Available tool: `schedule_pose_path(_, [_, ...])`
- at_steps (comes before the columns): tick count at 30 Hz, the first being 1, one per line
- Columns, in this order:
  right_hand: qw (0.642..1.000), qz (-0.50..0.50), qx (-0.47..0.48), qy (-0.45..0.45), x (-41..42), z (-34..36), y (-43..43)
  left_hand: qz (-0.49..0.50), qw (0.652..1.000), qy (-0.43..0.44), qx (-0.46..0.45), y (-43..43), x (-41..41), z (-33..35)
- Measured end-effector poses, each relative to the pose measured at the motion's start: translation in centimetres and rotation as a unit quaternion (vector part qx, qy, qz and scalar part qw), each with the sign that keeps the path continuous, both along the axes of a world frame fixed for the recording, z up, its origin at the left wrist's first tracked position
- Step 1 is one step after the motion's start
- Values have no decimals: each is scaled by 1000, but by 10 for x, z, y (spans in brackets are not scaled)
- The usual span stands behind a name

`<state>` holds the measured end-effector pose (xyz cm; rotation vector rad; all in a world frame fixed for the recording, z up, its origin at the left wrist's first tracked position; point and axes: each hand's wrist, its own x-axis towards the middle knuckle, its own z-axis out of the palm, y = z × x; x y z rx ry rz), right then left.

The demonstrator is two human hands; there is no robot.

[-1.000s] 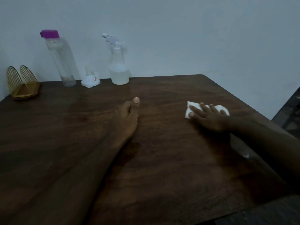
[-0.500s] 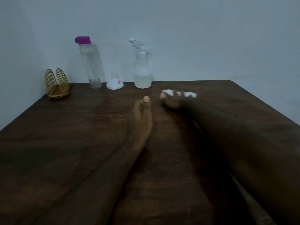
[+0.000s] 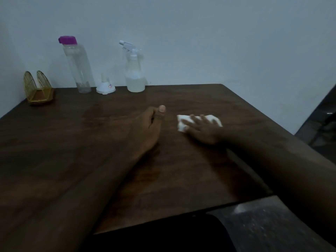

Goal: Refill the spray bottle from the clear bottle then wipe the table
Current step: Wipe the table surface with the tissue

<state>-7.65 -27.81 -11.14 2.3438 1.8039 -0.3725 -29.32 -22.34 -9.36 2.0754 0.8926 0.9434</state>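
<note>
Spray bottle [image 3: 135, 75] stands upright at back of table [image 3: 200, 175], near the wall [image 3: 218, 42], white trigger head on top, pale liquid filling roughly the lower third. Clear bottle [image 3: 77, 68] w/ purple cap [image 3: 67, 40] upright to its left, only a little liquid at the bottom. Small white funnel [image 3: 105, 87] sits mouth-down btwn the two bottles, spout up, small label on its side. Gold wire holder [image 3: 38, 90] at far left back corner, apart from the bottles.

White cloth [image 3: 181, 122] lies flat on the dark wood tabletop, right of centre, well in front of spray bottle. Right hand [image 3: 203, 129] on top of cloth, palm down, fingers straight and slightly spread, pressing it to the surface; not curled round it. Cloth edges show past the fingertips and on the left side of the hand.

Left hand [image 3: 149, 128] rests on its edge on table, just left of cloth, not touching it. Fingers curled in loosely, thumb on top pointing fwd w/ nail visible, holds nothing. Forearm lies along the tabletop toward camera.

Lighting dim, right hand a bit blurred. Dark floor [image 3: 263, 224] visible past the near right table corner.
</note>
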Motion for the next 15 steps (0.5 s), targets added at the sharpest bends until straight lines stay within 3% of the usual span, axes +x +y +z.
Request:
schedule_pose_path(4, [989,-142,-6,-32,47,-1,-110,-35,999,26,-12,-23,-15,-8])
schedule_pose_path(8, [982,-185,-22,-42,25,-6,-172,-46,999,13,-24,-46,-31,-10])
schedule_pose_path(11, [982,-185,-4,-42,-17,-4,-189,-27,997,-8,-71,-53,-52,-16])
schedule_pose_path(15, [994,-100,7,-41,-89,-6,-166,6,992,-47,-114,-55,-79,-25])
